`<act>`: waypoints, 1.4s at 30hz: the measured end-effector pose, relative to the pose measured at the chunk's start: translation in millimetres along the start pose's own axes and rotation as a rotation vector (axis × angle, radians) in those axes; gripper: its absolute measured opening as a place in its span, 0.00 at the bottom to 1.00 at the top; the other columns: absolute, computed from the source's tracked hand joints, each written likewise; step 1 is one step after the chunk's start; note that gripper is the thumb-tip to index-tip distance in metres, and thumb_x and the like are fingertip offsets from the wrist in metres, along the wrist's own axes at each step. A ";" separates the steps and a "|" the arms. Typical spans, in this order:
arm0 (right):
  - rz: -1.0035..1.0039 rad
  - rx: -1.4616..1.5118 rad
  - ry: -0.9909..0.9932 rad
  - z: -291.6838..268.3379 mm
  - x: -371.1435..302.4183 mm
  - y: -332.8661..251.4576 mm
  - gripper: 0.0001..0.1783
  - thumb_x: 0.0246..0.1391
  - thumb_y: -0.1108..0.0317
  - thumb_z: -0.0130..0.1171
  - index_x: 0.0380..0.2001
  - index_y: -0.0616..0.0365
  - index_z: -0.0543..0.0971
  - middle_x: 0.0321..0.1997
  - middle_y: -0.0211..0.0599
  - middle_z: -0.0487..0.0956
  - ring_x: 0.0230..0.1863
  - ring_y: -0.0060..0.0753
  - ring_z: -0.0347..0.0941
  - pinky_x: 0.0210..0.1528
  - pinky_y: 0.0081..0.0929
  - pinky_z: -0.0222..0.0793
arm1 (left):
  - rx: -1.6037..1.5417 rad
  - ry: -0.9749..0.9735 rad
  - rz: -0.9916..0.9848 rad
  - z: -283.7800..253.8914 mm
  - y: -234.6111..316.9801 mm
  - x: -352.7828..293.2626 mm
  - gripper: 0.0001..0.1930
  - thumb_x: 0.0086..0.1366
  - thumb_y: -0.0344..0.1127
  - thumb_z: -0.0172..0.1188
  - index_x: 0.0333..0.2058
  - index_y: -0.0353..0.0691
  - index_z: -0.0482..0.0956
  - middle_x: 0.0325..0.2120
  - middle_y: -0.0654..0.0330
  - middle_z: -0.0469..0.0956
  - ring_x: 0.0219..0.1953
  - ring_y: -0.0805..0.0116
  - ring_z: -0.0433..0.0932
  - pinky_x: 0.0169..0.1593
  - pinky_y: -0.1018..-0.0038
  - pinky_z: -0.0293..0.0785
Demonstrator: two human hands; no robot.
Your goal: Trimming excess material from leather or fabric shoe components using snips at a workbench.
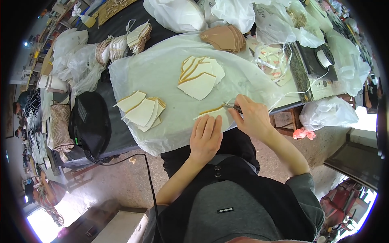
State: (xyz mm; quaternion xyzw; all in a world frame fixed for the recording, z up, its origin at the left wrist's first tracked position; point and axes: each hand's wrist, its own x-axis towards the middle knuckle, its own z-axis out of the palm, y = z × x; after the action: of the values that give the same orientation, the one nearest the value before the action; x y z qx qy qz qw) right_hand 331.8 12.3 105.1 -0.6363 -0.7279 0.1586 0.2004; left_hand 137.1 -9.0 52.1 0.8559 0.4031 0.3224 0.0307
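My left hand [206,135] lies flat, fingers together, pressing down a cream piece with a tan edge [210,111] on a white plastic sheet [162,69]. My right hand [252,115] grips a small dark metal tool [231,106] at the right end of that piece. Further up the sheet lies a fanned pile of the same cream pieces [200,77]. Another fanned pile [142,110] rests to the left.
A black fan-like device [90,123] with a cord sits at the table's left end. Stacks of tan pieces [226,38] and cream pieces [137,36] lie at the back among white plastic bags [178,14]. A tape roll [323,58] is at right.
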 end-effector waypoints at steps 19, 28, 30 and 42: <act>0.127 0.585 -0.226 -13.5 15.2 14.7 0.11 0.51 0.71 0.66 0.37 0.62 0.78 0.17 0.24 0.66 0.20 0.14 0.56 0.24 0.19 0.53 | -0.162 -0.093 0.043 -30.8 -23.1 11.2 0.24 0.50 0.38 0.73 0.46 0.36 0.81 0.45 0.55 0.76 0.51 0.52 0.74 0.53 0.59 0.74; 0.454 0.920 -0.158 -8.9 -17.3 -3.1 0.06 0.58 0.71 0.61 0.31 0.64 0.79 0.23 0.16 0.70 0.25 0.07 0.60 0.26 0.14 0.54 | -0.152 0.170 0.054 -3.0 -20.7 -6.7 0.13 0.56 0.25 0.60 0.41 0.36 0.83 0.43 0.55 0.82 0.47 0.57 0.80 0.51 0.60 0.76; 0.477 0.908 -0.197 -6.9 -16.7 -4.3 0.06 0.58 0.71 0.62 0.31 0.64 0.80 0.23 0.16 0.71 0.25 0.07 0.60 0.26 0.14 0.54 | -0.160 0.154 0.065 0.8 -22.5 -11.8 0.14 0.56 0.26 0.60 0.43 0.35 0.83 0.44 0.54 0.82 0.49 0.54 0.80 0.53 0.58 0.75; 0.410 0.975 -0.116 4.5 -17.5 -26.0 0.06 0.56 0.73 0.62 0.34 0.66 0.81 0.26 0.21 0.76 0.29 0.10 0.65 0.30 0.16 0.63 | -0.371 0.091 -0.177 -33.7 -12.6 16.8 0.16 0.55 0.32 0.70 0.42 0.34 0.81 0.40 0.53 0.82 0.42 0.53 0.81 0.47 0.63 0.75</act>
State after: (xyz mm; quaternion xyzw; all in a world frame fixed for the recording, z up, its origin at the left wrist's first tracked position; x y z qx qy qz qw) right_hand 309.1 -8.6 112.3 -0.5885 -0.4405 0.5494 0.3972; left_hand 117.1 4.5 83.6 0.7814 0.4115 0.4256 0.1975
